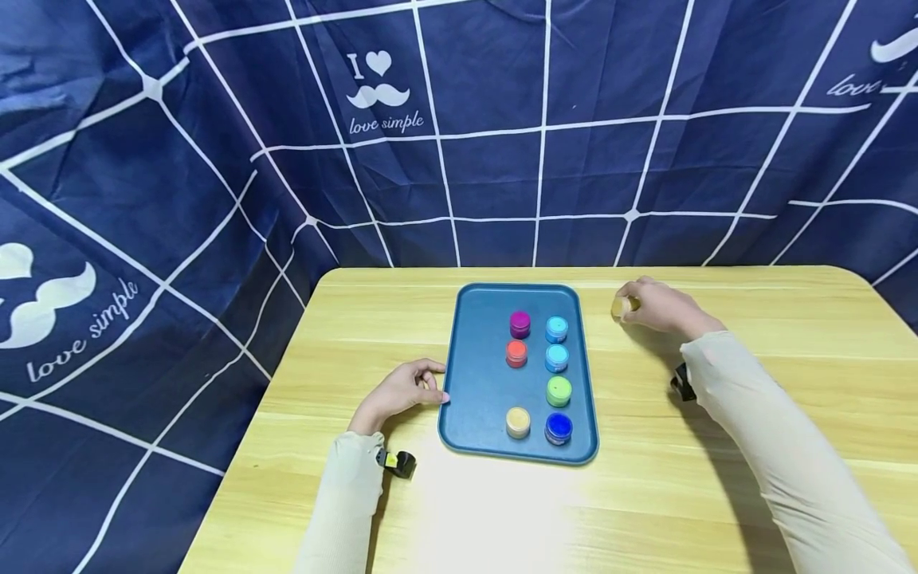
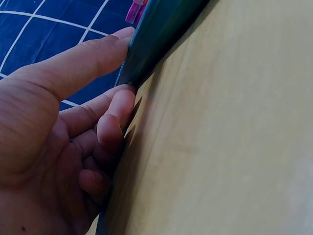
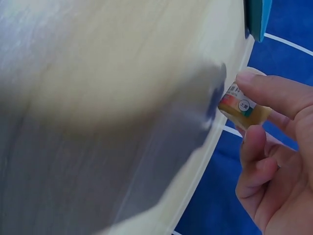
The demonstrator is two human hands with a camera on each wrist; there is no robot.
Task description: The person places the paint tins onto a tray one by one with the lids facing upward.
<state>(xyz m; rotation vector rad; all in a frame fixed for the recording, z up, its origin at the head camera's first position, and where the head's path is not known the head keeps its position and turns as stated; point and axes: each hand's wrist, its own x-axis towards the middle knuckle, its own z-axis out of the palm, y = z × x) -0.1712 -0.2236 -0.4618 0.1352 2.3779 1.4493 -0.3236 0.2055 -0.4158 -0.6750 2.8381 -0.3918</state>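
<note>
My right hand (image 1: pixel 663 307) pinches a small paint jar (image 3: pixel 239 108) with ochre contents and a printed label, near the table's far edge to the right of the tray. The jar is tilted in the right wrist view. At the left rim of the dark blue-green tray (image 1: pixel 476 335), my left hand (image 1: pixel 402 388) holds the edge between thumb and fingers. On the tray stand a purple jar (image 1: pixel 519 324), a red jar (image 1: pixel 516 353), two light blue jars (image 1: pixel 556 358), a green jar (image 1: pixel 559 391), a dark blue jar (image 1: pixel 559 429) and a tan jar (image 1: pixel 518 422).
The tray lies on a light wooden table (image 1: pixel 645 494). A navy cloth (image 1: pixel 488 175) with white lines hangs behind and to the left of it. Black wrist cameras (image 1: pixel 403 464) sit on both sleeves.
</note>
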